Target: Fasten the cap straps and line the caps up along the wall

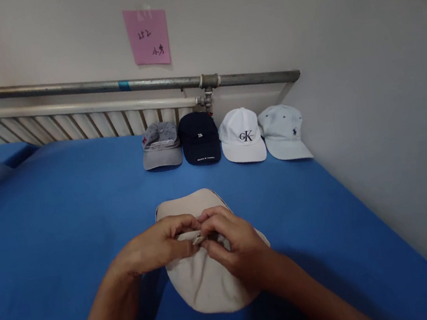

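From the head view, I am watching a beige, soft fabric cap (212, 286) lying on a smooth, blue-covered surface (65, 219), centrally and nearest the camera. My left hand (152, 250) is pressing thumb and fingers together on the cap's raised edge, beside a small beige tab (198, 240). My right hand (242, 244) is meeting it there, its fingers clamping the same edge; their exact contact is partly hidden. Beyond, four caps are standing in a row, left to right: a faded grey cloth cap (161, 149), a navy cap with white lettering (200, 143), a white cap with dark letters (239, 124) and a pale, mint-tinted cap with a small dark emblem (279, 131). Behind, a white ribbed radiator (84, 127) is running below a grey metal pipe (66, 89).
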Demonstrator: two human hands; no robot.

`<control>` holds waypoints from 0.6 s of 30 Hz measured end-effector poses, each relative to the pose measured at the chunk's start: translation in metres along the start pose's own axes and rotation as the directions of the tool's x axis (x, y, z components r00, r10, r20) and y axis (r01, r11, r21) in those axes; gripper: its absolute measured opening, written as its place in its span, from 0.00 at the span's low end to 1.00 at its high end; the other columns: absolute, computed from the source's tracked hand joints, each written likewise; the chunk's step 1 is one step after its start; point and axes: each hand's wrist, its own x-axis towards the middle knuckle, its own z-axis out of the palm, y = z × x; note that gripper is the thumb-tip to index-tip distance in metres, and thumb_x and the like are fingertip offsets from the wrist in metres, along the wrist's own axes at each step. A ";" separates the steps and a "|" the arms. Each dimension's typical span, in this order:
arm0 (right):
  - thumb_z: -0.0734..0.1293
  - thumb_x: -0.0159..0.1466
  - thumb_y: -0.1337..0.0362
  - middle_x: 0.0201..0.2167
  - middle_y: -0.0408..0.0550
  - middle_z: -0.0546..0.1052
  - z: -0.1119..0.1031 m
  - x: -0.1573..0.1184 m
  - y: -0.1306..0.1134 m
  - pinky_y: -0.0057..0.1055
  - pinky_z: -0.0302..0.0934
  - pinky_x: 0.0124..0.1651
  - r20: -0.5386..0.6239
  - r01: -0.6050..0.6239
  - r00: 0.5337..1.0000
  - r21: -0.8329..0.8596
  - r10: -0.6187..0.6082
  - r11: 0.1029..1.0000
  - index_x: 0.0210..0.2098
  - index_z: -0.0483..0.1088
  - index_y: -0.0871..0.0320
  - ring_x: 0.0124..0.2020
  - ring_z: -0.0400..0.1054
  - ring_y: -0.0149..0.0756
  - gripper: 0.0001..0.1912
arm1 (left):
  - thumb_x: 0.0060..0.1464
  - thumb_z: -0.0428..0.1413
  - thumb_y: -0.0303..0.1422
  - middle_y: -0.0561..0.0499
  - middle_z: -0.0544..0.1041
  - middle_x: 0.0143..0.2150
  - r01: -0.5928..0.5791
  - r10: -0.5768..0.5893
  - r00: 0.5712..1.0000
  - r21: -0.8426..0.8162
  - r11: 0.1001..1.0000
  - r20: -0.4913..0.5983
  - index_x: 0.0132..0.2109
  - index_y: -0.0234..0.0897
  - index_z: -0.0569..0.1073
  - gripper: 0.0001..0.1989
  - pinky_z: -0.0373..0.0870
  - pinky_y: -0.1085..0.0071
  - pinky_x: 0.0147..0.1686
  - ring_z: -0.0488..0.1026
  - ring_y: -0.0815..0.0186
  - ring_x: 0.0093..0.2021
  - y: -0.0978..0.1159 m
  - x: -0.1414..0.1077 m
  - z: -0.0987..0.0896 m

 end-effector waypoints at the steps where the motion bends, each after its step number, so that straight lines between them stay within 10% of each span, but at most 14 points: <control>1: 0.64 0.54 0.79 0.43 0.48 0.72 -0.001 0.000 0.001 0.30 0.64 0.46 0.010 -0.014 1.000 0.020 0.014 1.000 0.33 0.68 0.55 0.44 0.70 0.34 0.13 | 0.52 0.57 0.31 0.54 0.70 0.37 0.006 -0.006 1.000 0.012 1.000 -0.007 0.39 0.36 0.71 0.07 0.61 0.72 0.40 0.65 0.67 0.39 0.000 0.000 0.000; 18: 0.66 0.60 0.73 0.50 0.51 0.70 -0.015 0.001 0.008 0.39 0.60 0.56 0.158 -0.014 0.987 0.216 -0.021 0.976 0.32 0.68 0.56 0.57 0.62 0.40 0.06 | 0.45 0.63 0.30 0.53 0.72 0.33 0.033 -0.063 0.989 -0.209 0.977 -0.137 0.42 0.36 0.77 0.14 0.61 0.74 0.35 0.66 0.71 0.34 -0.002 -0.001 -0.003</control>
